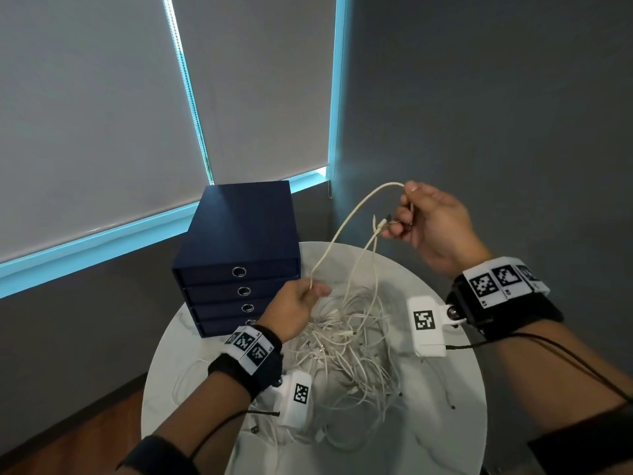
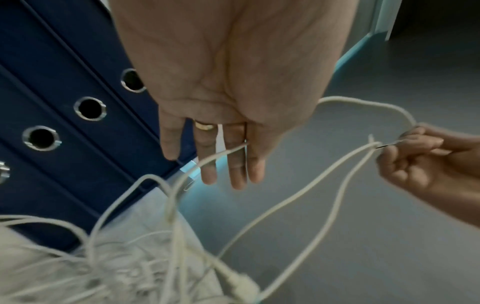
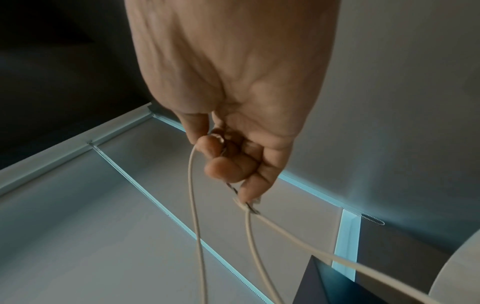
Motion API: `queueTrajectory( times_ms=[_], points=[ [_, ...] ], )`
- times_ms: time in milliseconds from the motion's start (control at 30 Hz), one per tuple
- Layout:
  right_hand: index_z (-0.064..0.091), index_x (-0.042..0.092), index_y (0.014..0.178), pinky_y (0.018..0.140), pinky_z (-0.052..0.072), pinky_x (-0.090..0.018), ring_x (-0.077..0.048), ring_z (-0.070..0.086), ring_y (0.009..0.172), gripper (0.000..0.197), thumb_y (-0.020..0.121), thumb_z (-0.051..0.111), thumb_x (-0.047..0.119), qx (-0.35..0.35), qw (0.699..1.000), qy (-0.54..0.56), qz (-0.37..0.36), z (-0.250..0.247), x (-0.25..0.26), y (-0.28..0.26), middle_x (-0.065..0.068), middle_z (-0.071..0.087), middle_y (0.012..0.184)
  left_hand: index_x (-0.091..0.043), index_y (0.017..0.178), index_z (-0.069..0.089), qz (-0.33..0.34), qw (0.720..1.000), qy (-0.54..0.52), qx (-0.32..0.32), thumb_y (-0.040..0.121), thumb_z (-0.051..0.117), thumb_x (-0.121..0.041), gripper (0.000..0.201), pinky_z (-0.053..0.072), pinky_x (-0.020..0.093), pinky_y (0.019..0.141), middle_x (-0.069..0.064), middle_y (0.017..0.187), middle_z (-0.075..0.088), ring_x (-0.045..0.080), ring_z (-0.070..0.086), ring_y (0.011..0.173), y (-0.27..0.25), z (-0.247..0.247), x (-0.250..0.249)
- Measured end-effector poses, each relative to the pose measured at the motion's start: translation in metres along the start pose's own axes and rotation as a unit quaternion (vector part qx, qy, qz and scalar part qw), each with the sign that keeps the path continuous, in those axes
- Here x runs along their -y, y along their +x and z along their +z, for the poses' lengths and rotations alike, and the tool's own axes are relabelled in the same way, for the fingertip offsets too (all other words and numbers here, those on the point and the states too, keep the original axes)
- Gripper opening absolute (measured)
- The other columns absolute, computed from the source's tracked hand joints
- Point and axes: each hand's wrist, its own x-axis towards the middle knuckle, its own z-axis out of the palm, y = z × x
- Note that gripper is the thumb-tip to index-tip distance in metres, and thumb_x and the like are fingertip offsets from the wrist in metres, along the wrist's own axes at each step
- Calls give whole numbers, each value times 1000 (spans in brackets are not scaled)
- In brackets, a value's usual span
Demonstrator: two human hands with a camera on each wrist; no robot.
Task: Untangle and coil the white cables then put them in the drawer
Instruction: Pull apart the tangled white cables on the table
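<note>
Tangled white cables (image 1: 346,351) heaped; both hands pinch one lifted strand (image 1: 346,221).

white cables (image 1: 346,341) tangled, drawer (image 1: 239,272) closed

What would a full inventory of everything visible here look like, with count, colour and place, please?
lifted cable: one, white, strung in the air between both hands
cable tangle: many, white, heaped on the table
drawer unit: one, navy, four closed drawers with ring pulls, at the table's far left edge
table: one, white, round
blinds: two, grey, covering the window behind
wrist cameras: two, white, under the wrists
left hand: pinches the lifted cable low, above the tangle
right hand: grips the lifted cable high
</note>
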Motion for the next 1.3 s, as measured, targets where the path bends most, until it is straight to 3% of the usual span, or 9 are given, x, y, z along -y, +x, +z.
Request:
queueTrajectory(
  times_ms=[133, 233, 400, 567, 767, 1000, 1100, 1167, 1300],
  points=[
    [50, 9, 78, 62, 58, -43, -25, 54, 48, 29, 103, 45, 23, 18, 1000, 7, 24, 14, -4, -2, -8, 47, 56, 7, 117, 64, 57, 975, -214, -12, 107, 37, -12, 34, 54, 28, 90, 18, 103, 71, 21, 69, 94, -1, 13, -46],
    [51, 10, 81, 62, 59, -40, -28, 63, 53, 25, 102, 45, 21, 28, 999, -27, 25, 17, -4, -1, -11, 57, 63, 6, 102, 62, 67, 956, -286, 27, 107, 37, -20, 37, 55, 37, 73, 15, 71, 61, 29, 62, 66, -6, 19, -60],
    [59, 7, 90, 61, 59, -33, -20, 65, 56, 16, 94, 51, -6, 45, 994, -97, -17, 4, -7, -4, -11, 64, 75, -4, 90, 60, 80, 953, -291, -24, 103, 44, -25, 29, 41, 30, 52, -7, 55, 35, 9, 34, 46, -9, 16, -58],
    [63, 3, 90, 64, 59, -31, -21, 66, 58, 17, 89, 55, -11, 54, 995, -88, 7, 0, -28, -18, -10, 67, 71, -11, 108, 59, 22, 971, -235, -43, 103, 51, -23, 15, 35, 27, 49, 1, 65, 46, 11, 39, 46, -4, 8, -65],
    [63, 3, 92, 66, 58, -33, -24, 67, 61, 18, 91, 52, -11, 83, 995, -48, 26, 7, -41, -27, -14, 68, 76, -18, 114, 65, -35, 959, -279, 47, 104, 49, -28, 21, 28, 22, 45, -1, 66, 52, 11, 34, 43, -10, 19, -66],
    [62, 3, 84, 64, 59, -28, -16, 63, 54, 26, 91, 46, -15, -90, 993, -34, -75, -15, -24, -6, -6, 65, 65, -7, 110, 68, -23, 978, -200, -62, 102, 49, -6, 21, 32, 21, 43, -1, 59, 44, 7, 36, 44, -2, 1, -47],
    [63, 4, 85, 63, 57, -33, -17, 61, 54, 21, 90, 51, -12, -104, 985, -26, -134, -16, 6, 2, -5, 65, 64, -12, 97, 73, -20, 989, -135, -62, 103, 50, -14, 23, 48, 31, 52, 1, 62, 58, 13, 53, 50, -1, -8, -32],
    [64, 4, 89, 63, 55, -35, -17, 59, 55, 14, 91, 55, -7, -85, 983, -25, -162, -9, 24, 4, -7, 65, 67, -17, 97, 74, -22, 990, -126, -58, 104, 49, -20, 26, 55, 44, 72, 0, 82, 69, 19, 65, 71, 0, -6, -27],
    [62, 2, 89, 64, 57, -34, -19, 60, 56, 8, 95, 56, 3, -13, 988, -40, -149, 18, 47, -2, -11, 65, 72, -19, 122, 68, 61, 993, -86, -60, 105, 46, -23, 28, 44, 31, 104, -6, 119, 67, 15, 62, 117, 3, 3, -38]
  ],
)
